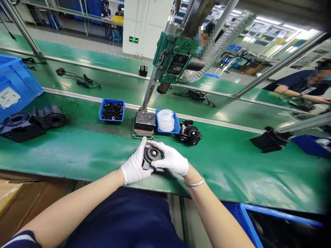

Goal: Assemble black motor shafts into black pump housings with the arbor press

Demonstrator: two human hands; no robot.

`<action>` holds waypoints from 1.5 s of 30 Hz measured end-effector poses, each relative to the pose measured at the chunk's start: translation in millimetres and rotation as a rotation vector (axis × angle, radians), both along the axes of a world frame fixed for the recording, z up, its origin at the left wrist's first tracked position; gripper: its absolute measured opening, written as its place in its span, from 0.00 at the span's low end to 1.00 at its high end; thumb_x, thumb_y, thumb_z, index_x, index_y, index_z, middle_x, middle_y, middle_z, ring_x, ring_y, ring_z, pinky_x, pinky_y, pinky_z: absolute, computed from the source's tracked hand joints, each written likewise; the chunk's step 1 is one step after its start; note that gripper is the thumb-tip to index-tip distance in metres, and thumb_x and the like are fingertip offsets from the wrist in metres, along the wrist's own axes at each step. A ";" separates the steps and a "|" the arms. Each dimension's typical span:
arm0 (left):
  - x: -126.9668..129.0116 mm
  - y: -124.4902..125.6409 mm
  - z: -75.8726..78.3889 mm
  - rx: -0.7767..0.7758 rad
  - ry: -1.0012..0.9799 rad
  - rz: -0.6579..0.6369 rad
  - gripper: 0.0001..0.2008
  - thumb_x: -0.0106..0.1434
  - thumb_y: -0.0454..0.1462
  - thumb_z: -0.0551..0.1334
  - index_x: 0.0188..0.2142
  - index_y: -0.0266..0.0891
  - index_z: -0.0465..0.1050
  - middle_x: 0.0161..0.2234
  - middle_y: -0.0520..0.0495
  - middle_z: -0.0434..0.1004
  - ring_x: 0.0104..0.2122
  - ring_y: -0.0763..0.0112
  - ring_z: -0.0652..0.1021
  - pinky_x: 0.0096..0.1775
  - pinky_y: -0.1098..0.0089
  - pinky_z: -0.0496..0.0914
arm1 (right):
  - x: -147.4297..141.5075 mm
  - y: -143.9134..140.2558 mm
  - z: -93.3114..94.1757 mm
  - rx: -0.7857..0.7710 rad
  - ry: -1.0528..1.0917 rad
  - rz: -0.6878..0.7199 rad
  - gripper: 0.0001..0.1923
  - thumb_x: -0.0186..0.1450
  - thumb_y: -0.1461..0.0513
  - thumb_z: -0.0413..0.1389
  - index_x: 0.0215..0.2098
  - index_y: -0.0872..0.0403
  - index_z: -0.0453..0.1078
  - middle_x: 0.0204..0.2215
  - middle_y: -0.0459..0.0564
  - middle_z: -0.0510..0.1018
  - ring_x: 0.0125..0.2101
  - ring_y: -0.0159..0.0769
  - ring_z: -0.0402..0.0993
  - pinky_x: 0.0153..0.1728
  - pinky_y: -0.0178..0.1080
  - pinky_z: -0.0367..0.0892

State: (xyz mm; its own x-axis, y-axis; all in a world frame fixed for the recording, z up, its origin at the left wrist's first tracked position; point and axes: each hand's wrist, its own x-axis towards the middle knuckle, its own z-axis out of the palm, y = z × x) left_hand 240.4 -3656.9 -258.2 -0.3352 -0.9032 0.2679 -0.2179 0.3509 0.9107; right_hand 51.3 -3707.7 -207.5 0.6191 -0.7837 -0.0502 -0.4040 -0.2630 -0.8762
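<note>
Between my two white-gloved hands is a round black part with a raised hub and a light centre, set on a flat dark base. My left hand grips its left side, thumb up along the edge. My right hand wraps round the right side, with fingers over the top and the thumb on the front rim. Just behind them stands a bench press with a green head and a dark base block. The part's underside is hidden.
Behind the hands are a blue bin of small black pieces, a blue bin of white rings and stacked black wheel-like parts. Black housings lie at left, another black housing at right. A blue crate sits below the bench edge.
</note>
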 end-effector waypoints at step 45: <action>-3.2 3.7 -2.2 0.036 -0.017 0.022 0.56 0.57 0.35 0.65 0.69 0.44 0.21 0.66 0.36 0.52 0.65 0.48 0.60 0.65 0.47 0.54 | -13.8 70.1 -8.8 -0.311 -0.172 -0.443 0.19 0.66 0.54 0.55 0.52 0.50 0.73 0.51 0.55 0.77 0.51 0.51 0.73 0.55 0.58 0.66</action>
State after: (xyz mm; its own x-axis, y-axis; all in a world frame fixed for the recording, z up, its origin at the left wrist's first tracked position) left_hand 237.2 -3653.3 -260.3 -0.3197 -0.9193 0.2296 -0.2407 0.3132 0.9187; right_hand 37.5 -3637.6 -216.3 0.2067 -0.9320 0.2976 -0.3924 -0.3576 -0.8474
